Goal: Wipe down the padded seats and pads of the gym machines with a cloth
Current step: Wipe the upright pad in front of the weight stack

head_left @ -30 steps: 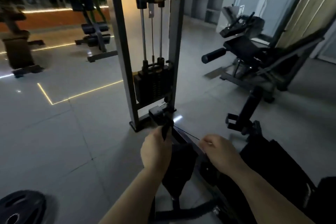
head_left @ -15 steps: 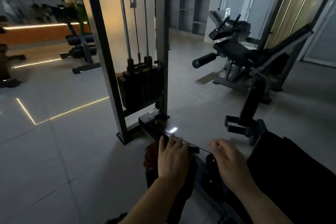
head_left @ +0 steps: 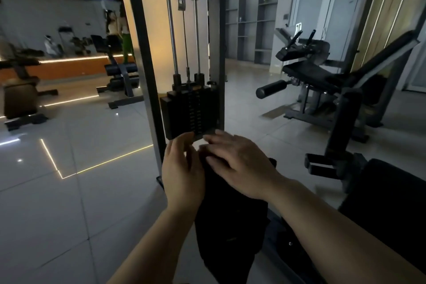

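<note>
A dark cloth [head_left: 230, 226] hangs between my two hands, in front of the weight-stack machine [head_left: 191, 113]. My left hand [head_left: 182, 173] is at the cloth's upper left edge, fingers bent in towards it and pinching it. Over the cloth's top lies my right hand [head_left: 239, 166] with its fingers straight and spread; they are blurred. The black padded seat [head_left: 391, 203] of this machine lies low on the right, apart from both hands. What is under the cloth is hidden.
The machine's grey upright frame [head_left: 145, 76] stands just ahead. A black bench machine [head_left: 309, 71] with a roller pad [head_left: 270, 89] is at the right. More benches [head_left: 119, 71] stand far left on the glossy tiled floor [head_left: 69, 191]. A person is reflected in the far mirror.
My view has tilted up and come closer to the weight stack. Both hands have risen and come together, the right one moving left onto the cloth's top.
</note>
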Demonstrator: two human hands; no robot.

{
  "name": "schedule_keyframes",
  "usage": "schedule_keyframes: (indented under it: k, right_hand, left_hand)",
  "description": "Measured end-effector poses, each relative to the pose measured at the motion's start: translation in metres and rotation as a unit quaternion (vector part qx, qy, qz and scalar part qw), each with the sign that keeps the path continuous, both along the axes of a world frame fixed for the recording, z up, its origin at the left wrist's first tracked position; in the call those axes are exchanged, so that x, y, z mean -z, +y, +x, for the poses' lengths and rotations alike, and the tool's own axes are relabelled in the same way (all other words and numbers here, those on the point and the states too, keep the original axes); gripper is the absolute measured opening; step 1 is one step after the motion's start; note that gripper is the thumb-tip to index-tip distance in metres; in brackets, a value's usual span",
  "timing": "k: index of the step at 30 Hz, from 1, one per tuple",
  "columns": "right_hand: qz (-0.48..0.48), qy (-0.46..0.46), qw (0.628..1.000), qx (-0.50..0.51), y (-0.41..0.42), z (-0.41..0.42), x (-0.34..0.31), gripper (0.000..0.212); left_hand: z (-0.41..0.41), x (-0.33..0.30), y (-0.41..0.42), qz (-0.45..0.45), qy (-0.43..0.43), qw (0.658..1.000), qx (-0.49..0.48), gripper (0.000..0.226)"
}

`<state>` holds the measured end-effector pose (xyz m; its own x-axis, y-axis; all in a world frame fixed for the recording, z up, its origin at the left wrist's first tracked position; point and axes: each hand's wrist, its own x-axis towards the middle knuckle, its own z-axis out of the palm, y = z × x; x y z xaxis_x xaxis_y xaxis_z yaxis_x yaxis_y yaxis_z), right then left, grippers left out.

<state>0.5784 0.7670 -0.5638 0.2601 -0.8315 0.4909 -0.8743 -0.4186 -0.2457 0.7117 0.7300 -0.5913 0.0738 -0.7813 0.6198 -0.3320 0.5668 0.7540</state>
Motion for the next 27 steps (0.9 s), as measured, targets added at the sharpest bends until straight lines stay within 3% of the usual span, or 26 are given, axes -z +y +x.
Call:
schedule_keyframes:
  k: [1,3,7,11,13,15,17,21,23,27]
  right_hand:
    - [-0.006,0.063,0.998,0.003,-0.001,0.003,0.006,0.050]
    - [-0.026,0.106,0.994,0.015,0.000,0.004,0.017,0.054]
    - [-0.031,0.077,0.996,0.038,0.005,-0.014,0.021,0.049]
    - [0.047,-0.043,0.993,0.101,0.006,-0.036,0.023,0.038]
    - [0.024,-0.024,0.989,0.147,0.005,-0.026,0.027,0.042]
    - [-0.022,0.039,0.983,0.178,0.005,-0.003,0.028,0.055]
    - [-0.042,0.069,0.983,0.164,0.007,0.023,0.028,0.066]
    - [-0.036,0.110,0.986,0.118,0.008,0.028,0.024,0.064]
    - [-0.015,0.085,0.989,0.119,0.009,0.007,0.022,0.052]
    - [0.046,-0.073,0.971,0.221,0.017,-0.023,0.028,0.043]
  left_hand:
    - [0.001,0.009,-0.003,0.014,0.012,1.000,0.000,0.027]
    - [-0.001,0.028,-0.005,0.032,0.009,0.999,0.031,0.031]
    - [-0.006,0.046,-0.002,0.065,0.062,0.992,0.088,0.047]
    - [-0.011,0.051,-0.002,0.137,0.119,0.976,0.120,0.065]
    - [-0.014,0.053,-0.003,0.142,0.122,0.975,0.120,0.070]
    - [-0.014,0.053,-0.003,0.135,0.114,0.978,0.115,0.066]
    - [-0.013,0.052,0.000,0.128,0.118,0.978,0.117,0.048]
    - [-0.010,0.049,0.002,0.121,0.121,0.978,0.121,0.035]
    - [-0.010,0.051,0.001,0.123,0.113,0.978,0.124,0.040]
    - [-0.013,0.059,-0.006,0.138,0.112,0.977,0.115,0.068]
